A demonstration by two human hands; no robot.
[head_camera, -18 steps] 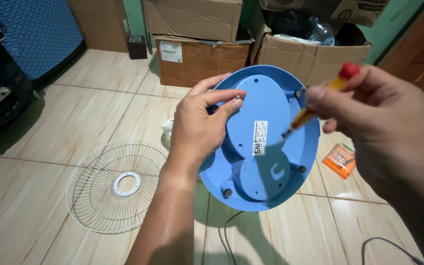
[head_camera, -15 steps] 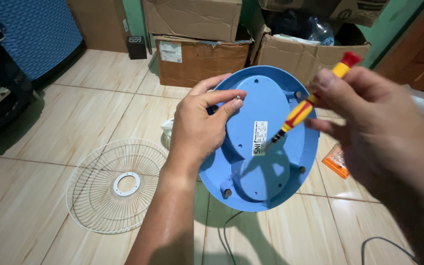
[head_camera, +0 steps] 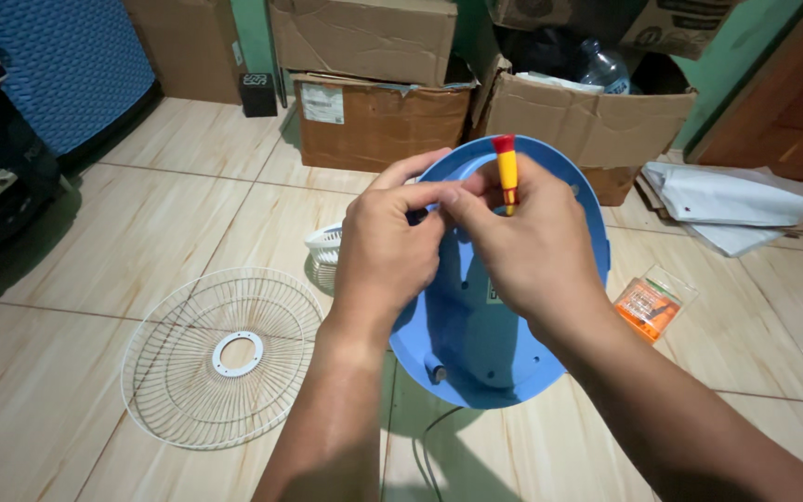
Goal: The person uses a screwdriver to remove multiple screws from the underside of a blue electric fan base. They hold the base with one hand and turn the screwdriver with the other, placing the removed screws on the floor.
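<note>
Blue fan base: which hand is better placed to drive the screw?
Right. The right hand already grips the red-and-yellow screwdriver upright over the blue fan base. The left hand grips the base's upper edge, steadying it.

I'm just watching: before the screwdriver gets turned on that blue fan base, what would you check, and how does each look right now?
1. Left hand steadying the blue fan base: ok, it grips the upper rim.
2. Right hand holding the red and yellow screwdriver: ok, handle pinched between the fingers.
3. Tip seated in a screw: cannot tell, both hands hide it.
4. Small screw kept in the left fingers: cannot tell, fingertips are pressed together.
5. Spare bits within reach: ok, the orange bit case lies on the floor tiles to the right.
6. White wire fan grille out of the way: ok, flat on the floor to the left.
</note>
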